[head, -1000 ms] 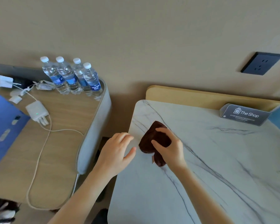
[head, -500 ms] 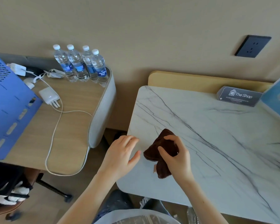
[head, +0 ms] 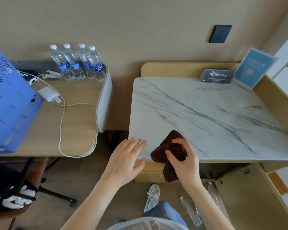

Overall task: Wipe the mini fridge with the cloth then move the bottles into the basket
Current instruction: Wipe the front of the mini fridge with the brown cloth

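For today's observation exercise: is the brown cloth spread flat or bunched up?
Bunched up: the cloth is crumpled in the right hand, one end hanging past the marble top's front edge.

Dark card (head: 217,76): "The Shop" (fine print below unreadable). Labels on bottles (head: 73,63) and blue placard (head: 254,67) too blurred.

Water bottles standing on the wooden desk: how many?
4, upright at the back right corner of the wooden desk: leftmost bottle, second bottle, third bottle, rightmost bottle. Another bottle lies on the floor.
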A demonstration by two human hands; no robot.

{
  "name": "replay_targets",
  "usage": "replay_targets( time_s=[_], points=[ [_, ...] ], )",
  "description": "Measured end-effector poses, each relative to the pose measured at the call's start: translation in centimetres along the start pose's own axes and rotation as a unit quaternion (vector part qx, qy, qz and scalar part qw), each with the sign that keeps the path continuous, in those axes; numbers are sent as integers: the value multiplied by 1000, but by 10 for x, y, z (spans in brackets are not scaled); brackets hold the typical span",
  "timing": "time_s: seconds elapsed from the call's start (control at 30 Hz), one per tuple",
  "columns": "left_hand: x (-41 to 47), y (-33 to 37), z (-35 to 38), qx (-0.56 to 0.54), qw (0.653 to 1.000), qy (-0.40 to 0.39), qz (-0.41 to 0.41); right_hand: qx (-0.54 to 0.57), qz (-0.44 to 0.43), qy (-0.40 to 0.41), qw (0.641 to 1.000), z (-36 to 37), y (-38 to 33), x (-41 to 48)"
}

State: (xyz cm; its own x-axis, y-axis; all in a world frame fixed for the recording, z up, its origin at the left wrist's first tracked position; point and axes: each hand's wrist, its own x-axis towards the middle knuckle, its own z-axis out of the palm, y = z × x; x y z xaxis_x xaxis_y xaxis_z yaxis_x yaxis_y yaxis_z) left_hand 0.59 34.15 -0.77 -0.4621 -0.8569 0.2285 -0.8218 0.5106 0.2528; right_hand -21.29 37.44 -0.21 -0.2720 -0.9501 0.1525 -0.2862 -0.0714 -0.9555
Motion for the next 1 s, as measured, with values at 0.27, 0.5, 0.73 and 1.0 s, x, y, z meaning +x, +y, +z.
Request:
replay_targets(
  time_s=[0.27,0.5,0.73,1.0],
  points=[
    [-139,46,-1,-10,998,-44,42,5,78,26,997,-9,-6,-162],
    [-172,98,-14,-37,993,-68,88,-11,68,90,994,-52,-20,-239],
    [-180,179,-12,-45,991,-50,117,-48,42,152,986,-139,-15,-294],
    [-230,312,28,-53,991,-45,117,-75,68,150,984,-267,13,-371]
  ],
)
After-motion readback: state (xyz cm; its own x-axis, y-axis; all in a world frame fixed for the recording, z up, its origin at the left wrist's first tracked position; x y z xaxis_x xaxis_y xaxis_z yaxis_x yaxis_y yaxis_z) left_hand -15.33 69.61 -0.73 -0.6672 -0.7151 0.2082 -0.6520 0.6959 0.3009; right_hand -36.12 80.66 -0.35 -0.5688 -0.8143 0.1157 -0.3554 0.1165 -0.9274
